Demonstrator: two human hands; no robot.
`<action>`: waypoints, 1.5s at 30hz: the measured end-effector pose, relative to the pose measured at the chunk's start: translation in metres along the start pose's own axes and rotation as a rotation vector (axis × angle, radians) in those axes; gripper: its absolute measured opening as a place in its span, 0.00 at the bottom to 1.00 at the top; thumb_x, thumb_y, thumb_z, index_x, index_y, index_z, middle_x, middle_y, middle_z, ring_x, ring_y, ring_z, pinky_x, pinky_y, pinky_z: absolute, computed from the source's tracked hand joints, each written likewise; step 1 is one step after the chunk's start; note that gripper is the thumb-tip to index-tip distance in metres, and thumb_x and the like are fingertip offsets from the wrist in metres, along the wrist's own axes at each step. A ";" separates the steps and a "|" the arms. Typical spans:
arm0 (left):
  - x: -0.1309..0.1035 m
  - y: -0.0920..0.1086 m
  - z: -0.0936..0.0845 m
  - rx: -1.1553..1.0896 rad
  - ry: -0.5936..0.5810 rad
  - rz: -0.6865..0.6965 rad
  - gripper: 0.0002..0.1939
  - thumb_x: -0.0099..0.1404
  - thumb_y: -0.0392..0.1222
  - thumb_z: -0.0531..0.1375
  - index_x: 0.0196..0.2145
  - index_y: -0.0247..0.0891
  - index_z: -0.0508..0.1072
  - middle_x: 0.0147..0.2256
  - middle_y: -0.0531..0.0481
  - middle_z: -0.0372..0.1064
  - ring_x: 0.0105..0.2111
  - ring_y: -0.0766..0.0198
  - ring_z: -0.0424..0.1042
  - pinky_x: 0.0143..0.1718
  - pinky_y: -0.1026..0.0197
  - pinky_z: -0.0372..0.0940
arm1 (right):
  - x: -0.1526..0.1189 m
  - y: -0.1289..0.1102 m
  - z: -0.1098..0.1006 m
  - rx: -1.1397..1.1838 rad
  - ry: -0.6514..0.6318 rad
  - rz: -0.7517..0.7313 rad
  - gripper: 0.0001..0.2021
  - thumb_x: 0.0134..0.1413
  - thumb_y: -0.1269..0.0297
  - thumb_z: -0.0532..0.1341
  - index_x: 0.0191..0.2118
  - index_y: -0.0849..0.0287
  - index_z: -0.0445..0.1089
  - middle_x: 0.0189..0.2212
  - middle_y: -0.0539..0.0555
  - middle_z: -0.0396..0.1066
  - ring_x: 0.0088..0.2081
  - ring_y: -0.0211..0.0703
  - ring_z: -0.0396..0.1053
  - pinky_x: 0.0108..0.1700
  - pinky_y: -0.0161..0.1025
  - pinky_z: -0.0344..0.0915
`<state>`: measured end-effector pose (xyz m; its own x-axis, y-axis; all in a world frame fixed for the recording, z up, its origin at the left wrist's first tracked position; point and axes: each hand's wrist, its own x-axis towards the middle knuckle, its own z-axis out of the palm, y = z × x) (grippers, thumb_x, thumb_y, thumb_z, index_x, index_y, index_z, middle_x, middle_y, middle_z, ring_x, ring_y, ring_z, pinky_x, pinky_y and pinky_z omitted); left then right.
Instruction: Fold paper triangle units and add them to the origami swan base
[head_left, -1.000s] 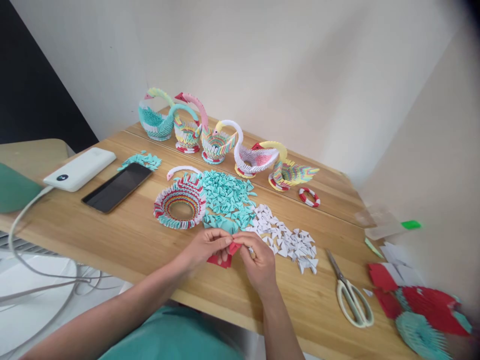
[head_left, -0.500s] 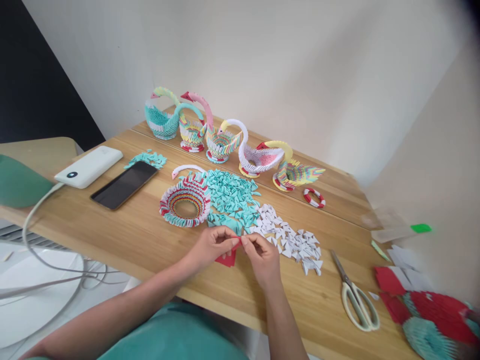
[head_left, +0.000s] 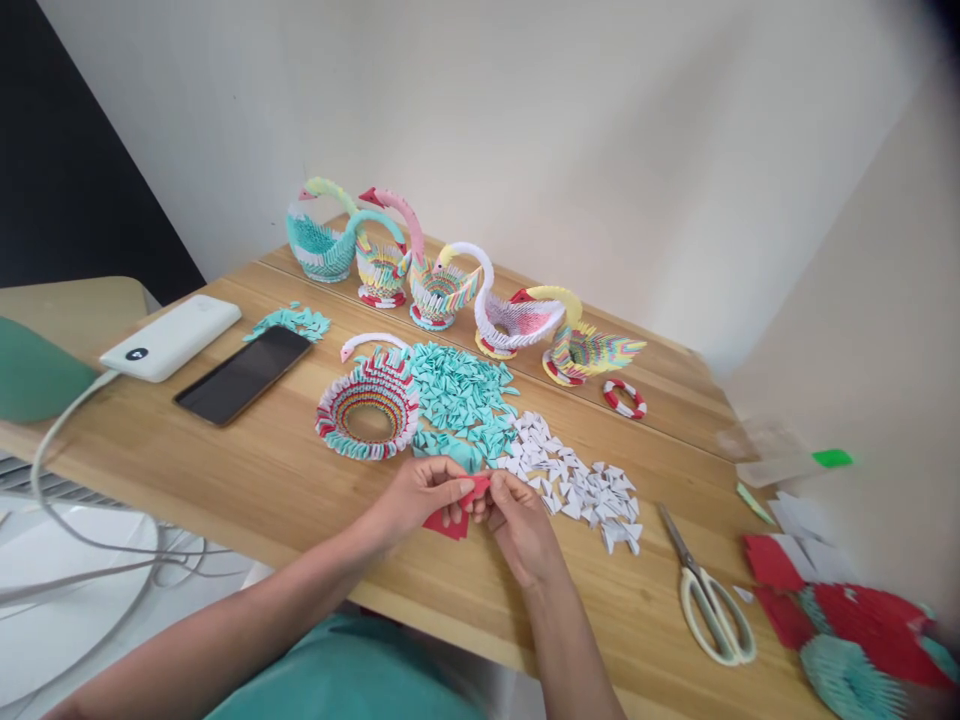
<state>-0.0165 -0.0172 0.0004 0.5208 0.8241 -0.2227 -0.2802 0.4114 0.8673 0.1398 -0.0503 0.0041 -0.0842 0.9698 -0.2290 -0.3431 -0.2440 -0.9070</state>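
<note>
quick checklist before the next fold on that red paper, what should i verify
1. Red paper pinched by both hands: ok, left hand and right hand meet on it.
2. Fold line visible: cannot tell, the fingers cover it.
3. Paper kept apart from the teal pieces and white pieces: ok, it sits just in front of them.
4. Scissors out of the way: ok, lying to the right on the table.
5. Unfinished paper ring undisturbed: ok, neither hand touches it.
6. Phone off the work area: ok, far left.
</note>
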 end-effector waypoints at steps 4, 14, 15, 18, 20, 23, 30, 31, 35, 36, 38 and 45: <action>-0.001 0.001 0.001 0.002 0.020 0.010 0.23 0.51 0.56 0.68 0.26 0.32 0.70 0.19 0.54 0.69 0.18 0.73 0.64 0.21 0.69 0.58 | 0.001 0.001 -0.001 0.011 -0.003 0.001 0.14 0.49 0.51 0.68 0.31 0.58 0.78 0.20 0.49 0.68 0.23 0.34 0.63 0.29 0.33 0.63; 0.000 0.000 -0.001 0.050 0.034 0.012 0.23 0.51 0.57 0.68 0.25 0.32 0.70 0.20 0.54 0.68 0.17 0.72 0.64 0.21 0.69 0.57 | 0.002 0.004 -0.006 -0.068 0.028 -0.015 0.09 0.47 0.57 0.70 0.32 0.56 0.79 0.21 0.49 0.71 0.24 0.35 0.65 0.30 0.34 0.63; 0.000 -0.001 -0.002 0.059 0.029 0.014 0.23 0.51 0.57 0.67 0.25 0.32 0.70 0.20 0.53 0.68 0.18 0.72 0.64 0.21 0.68 0.57 | 0.003 0.004 -0.006 -0.077 0.031 -0.016 0.09 0.47 0.57 0.70 0.31 0.57 0.79 0.21 0.49 0.72 0.24 0.35 0.65 0.30 0.34 0.63; 0.001 -0.003 -0.002 0.093 0.029 0.033 0.21 0.53 0.56 0.66 0.25 0.32 0.69 0.20 0.53 0.68 0.18 0.72 0.63 0.21 0.68 0.57 | 0.004 0.005 -0.007 -0.136 0.045 -0.037 0.10 0.48 0.56 0.69 0.32 0.57 0.78 0.21 0.49 0.72 0.24 0.36 0.65 0.30 0.35 0.64; 0.001 -0.004 -0.002 0.142 0.044 0.066 0.20 0.55 0.54 0.65 0.25 0.33 0.69 0.20 0.54 0.67 0.19 0.71 0.63 0.22 0.68 0.56 | 0.003 0.005 -0.006 -0.228 0.072 -0.085 0.09 0.50 0.57 0.68 0.33 0.57 0.78 0.20 0.48 0.70 0.24 0.36 0.64 0.30 0.35 0.63; 0.000 -0.006 -0.001 0.265 0.118 0.166 0.16 0.57 0.50 0.64 0.25 0.33 0.70 0.20 0.55 0.65 0.21 0.71 0.62 0.23 0.68 0.56 | 0.001 0.005 -0.002 -0.421 0.146 -0.226 0.07 0.53 0.60 0.64 0.31 0.57 0.77 0.20 0.47 0.68 0.24 0.35 0.63 0.29 0.34 0.61; 0.000 -0.002 -0.002 0.100 0.056 0.082 0.19 0.57 0.53 0.64 0.26 0.33 0.69 0.21 0.53 0.68 0.19 0.71 0.64 0.24 0.67 0.59 | -0.004 -0.001 -0.005 -0.622 0.115 -0.400 0.08 0.60 0.62 0.58 0.38 0.55 0.75 0.28 0.50 0.74 0.29 0.39 0.70 0.34 0.36 0.68; 0.000 -0.001 -0.003 0.038 0.037 0.045 0.19 0.56 0.54 0.65 0.26 0.33 0.69 0.21 0.53 0.68 0.18 0.71 0.64 0.23 0.67 0.59 | -0.004 -0.002 -0.007 -0.626 0.111 -0.416 0.09 0.61 0.62 0.58 0.41 0.55 0.75 0.29 0.51 0.75 0.30 0.39 0.71 0.35 0.36 0.69; -0.002 0.002 -0.005 -0.127 -0.024 -0.076 0.19 0.54 0.53 0.67 0.27 0.33 0.69 0.21 0.52 0.69 0.17 0.72 0.65 0.21 0.68 0.57 | -0.005 -0.005 -0.013 -0.804 0.113 -0.617 0.07 0.59 0.68 0.60 0.40 0.53 0.75 0.34 0.52 0.76 0.36 0.41 0.73 0.40 0.39 0.69; -0.002 0.002 -0.005 -0.144 -0.040 -0.097 0.19 0.54 0.52 0.68 0.27 0.33 0.69 0.20 0.52 0.69 0.17 0.72 0.65 0.20 0.68 0.56 | -0.005 -0.005 -0.013 -0.857 0.097 -0.676 0.07 0.59 0.70 0.61 0.39 0.52 0.75 0.35 0.52 0.76 0.37 0.42 0.73 0.41 0.39 0.69; -0.002 0.002 -0.005 -0.164 -0.068 -0.123 0.19 0.54 0.52 0.68 0.27 0.33 0.69 0.20 0.53 0.69 0.16 0.72 0.65 0.19 0.69 0.55 | -0.005 -0.006 -0.013 -0.925 0.050 -0.778 0.09 0.58 0.73 0.61 0.39 0.52 0.75 0.35 0.53 0.75 0.38 0.42 0.73 0.41 0.39 0.69; -0.002 0.004 -0.002 -0.123 -0.067 -0.142 0.21 0.52 0.55 0.68 0.26 0.34 0.67 0.19 0.53 0.69 0.16 0.71 0.65 0.19 0.69 0.54 | -0.004 -0.006 -0.014 -1.029 -0.021 -0.914 0.11 0.59 0.76 0.60 0.41 0.53 0.74 0.33 0.53 0.75 0.36 0.41 0.72 0.37 0.39 0.69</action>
<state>-0.0208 -0.0166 0.0035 0.6138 0.7280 -0.3054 -0.2940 0.5698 0.7674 0.1551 -0.0522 0.0056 -0.2223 0.7824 0.5818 0.5566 0.5918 -0.5831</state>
